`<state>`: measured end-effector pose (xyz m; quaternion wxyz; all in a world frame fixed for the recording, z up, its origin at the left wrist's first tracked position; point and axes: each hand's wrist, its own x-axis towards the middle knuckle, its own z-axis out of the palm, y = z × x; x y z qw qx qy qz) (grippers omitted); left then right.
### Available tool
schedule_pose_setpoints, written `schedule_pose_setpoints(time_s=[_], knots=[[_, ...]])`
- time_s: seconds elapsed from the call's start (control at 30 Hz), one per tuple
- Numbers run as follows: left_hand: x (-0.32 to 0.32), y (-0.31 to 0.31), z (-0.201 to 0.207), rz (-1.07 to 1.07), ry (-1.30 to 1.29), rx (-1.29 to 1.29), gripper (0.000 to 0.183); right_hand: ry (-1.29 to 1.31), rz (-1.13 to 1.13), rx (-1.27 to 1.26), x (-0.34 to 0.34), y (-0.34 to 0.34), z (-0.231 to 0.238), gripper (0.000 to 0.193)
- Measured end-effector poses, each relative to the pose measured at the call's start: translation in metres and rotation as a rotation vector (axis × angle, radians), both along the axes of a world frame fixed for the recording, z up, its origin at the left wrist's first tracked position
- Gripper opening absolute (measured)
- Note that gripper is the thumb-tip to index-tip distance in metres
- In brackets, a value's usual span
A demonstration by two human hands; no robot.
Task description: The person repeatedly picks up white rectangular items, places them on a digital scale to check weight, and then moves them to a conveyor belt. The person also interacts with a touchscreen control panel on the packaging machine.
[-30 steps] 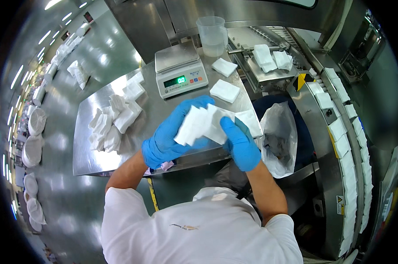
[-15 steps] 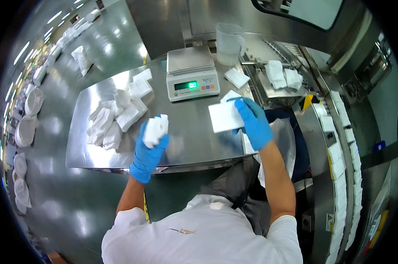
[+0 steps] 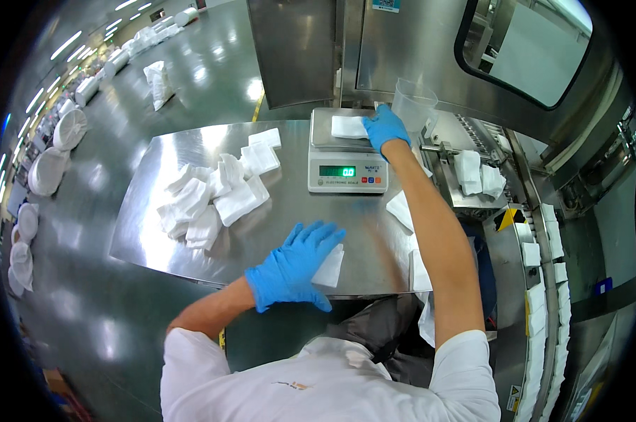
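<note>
My right hand [image 3: 387, 129], in a blue glove, reaches to the electronic scale [image 3: 347, 174] and pinches the right end of a folded white pad [image 3: 348, 127] at the steel weighing plate. Green digits glow on the scale's display. Nearer to me, my left hand [image 3: 297, 261], gloved in blue too, is open with fingers stretched out. It partly covers another white pad [image 3: 330, 268] at the table's front edge. To the left lies a loose heap of folded white pads [image 3: 204, 200]. More white pads [image 3: 401, 211] lie by my right forearm, which hides part of them.
A clear plastic jug [image 3: 413, 105] stands just right of the scale, close to my right hand. Beyond the steel table [image 3: 145, 232], a conveyor [image 3: 543, 309] carries rows of white pads along the right. A steel machine housing [image 3: 416, 53] rises behind the scale.
My right hand has moved forward with a pad to the scale. My left hand has moved right and opened; its bunched white pad is out of its grip. The view has shifted.
</note>
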<state>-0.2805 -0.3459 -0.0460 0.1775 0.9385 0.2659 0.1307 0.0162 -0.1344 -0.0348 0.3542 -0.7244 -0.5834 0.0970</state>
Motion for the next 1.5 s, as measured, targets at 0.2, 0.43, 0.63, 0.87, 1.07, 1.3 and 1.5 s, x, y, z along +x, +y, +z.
schedule_pose_setpoints(time_s=[0.2,0.43,0.63,0.87,1.07,1.3,1.5], knots=[[0.029,0.082,0.062,0.181,-0.341,-0.142,0.070,-0.030,-0.018,-0.006,0.055,-0.026,-0.024,0.043],[0.066,0.249,0.038,0.381,-0.330,0.001,0.052,-0.060,0.030,-0.088,0.071,-0.026,-0.032,0.060],[0.079,0.265,0.033,0.290,-0.169,0.179,0.050,-0.053,0.054,-0.130,0.065,-0.021,-0.034,0.067],[0.096,0.300,0.001,0.171,-0.052,0.266,0.037,0.025,0.089,-0.220,0.028,-0.026,-0.016,0.073],[0.136,0.277,-0.029,0.229,-0.427,-0.311,0.050,0.219,-0.092,-0.097,0.016,-0.038,-0.035,0.055],[0.174,0.182,0.029,0.041,-0.481,-0.533,0.058,0.966,0.296,0.025,0.075,-0.128,-0.005,0.039],[0.180,0.137,0.041,-0.086,-0.565,-0.710,0.042,0.601,0.310,-0.118,0.087,-0.190,0.029,0.049]])
